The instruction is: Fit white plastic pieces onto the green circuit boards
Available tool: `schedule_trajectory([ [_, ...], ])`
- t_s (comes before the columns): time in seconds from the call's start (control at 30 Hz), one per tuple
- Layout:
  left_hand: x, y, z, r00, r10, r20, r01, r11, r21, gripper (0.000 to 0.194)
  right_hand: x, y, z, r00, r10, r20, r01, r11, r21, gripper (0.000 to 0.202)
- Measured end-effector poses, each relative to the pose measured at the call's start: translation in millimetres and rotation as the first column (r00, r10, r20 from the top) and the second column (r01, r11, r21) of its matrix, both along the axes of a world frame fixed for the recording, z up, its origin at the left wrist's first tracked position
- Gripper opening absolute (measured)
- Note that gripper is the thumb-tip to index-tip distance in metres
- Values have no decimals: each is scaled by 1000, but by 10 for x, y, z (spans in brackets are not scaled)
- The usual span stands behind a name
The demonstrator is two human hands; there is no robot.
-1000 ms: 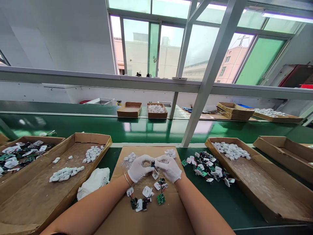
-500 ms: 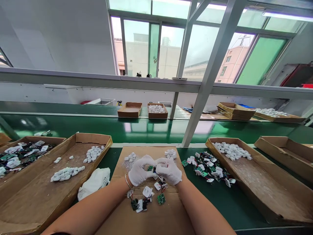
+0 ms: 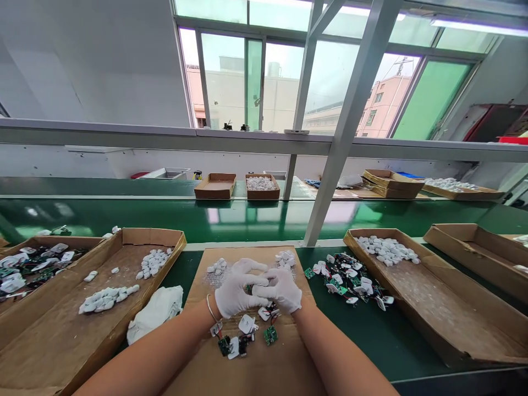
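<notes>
My left hand (image 3: pixel 238 290), in a white glove, is closed around a small green circuit board (image 3: pixel 248 288), mostly hidden by the fingers. My right hand (image 3: pixel 282 290), also gloved, presses its bent fingers against the left fingertips; whatever lies in them is hidden. Both hands are over a brown cardboard sheet (image 3: pixel 284 363). Just below them lie white plastic pieces (image 3: pixel 247 324) wired to boards, with a loose-hanging green board (image 3: pixel 270 334) on the right. Beyond the hands are two little heaps of white pieces, one left (image 3: pixel 217 267) and one right (image 3: pixel 285 259).
A heap of wired boards (image 3: pixel 350 278) lies on the green bench at right, beside a cardboard tray (image 3: pixel 445 308) with white pieces. At left stand another tray (image 3: pixel 53 344) with white pieces and a box of boards (image 3: pixel 37 264). A white cloth (image 3: pixel 157 311) lies near my left forearm.
My hands have drawn closer together, and the left fingers now overlap the right ones. Less of the circuit board shows between them. The view has shifted slightly.
</notes>
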State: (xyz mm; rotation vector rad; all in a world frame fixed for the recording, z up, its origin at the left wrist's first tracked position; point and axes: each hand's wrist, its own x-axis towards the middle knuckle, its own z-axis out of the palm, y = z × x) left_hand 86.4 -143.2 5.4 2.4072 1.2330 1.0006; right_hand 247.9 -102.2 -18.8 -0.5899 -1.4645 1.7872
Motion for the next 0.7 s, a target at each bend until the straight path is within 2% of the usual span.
schedule_trajectory([
  [0.13,15,-34,8,999,-34,27,33,998,53,32,-16,-124,92,976,162,-142,-178,978,-107,30],
  [0.23,23,-43,3,999,-29,29,27,998,56,32,-10,-136,107,964,201,-176,-219,971,-94,29],
  [0.3,23,-32,-15,998,-31,48,29,999,45,30,-1,-106,80,969,193,-153,-205,976,-67,27],
  [0.43,-27,29,-77,982,-81,168,90,995,-49,56,36,-20,0,993,87,-80,-88,996,-14,25],
  [0.53,-80,79,-112,976,-90,198,109,990,-88,45,67,28,-53,991,127,-31,-127,992,-16,26],
  [0.7,-69,98,-82,995,-78,66,79,997,-3,43,80,78,-137,994,110,12,-110,994,13,26],
])
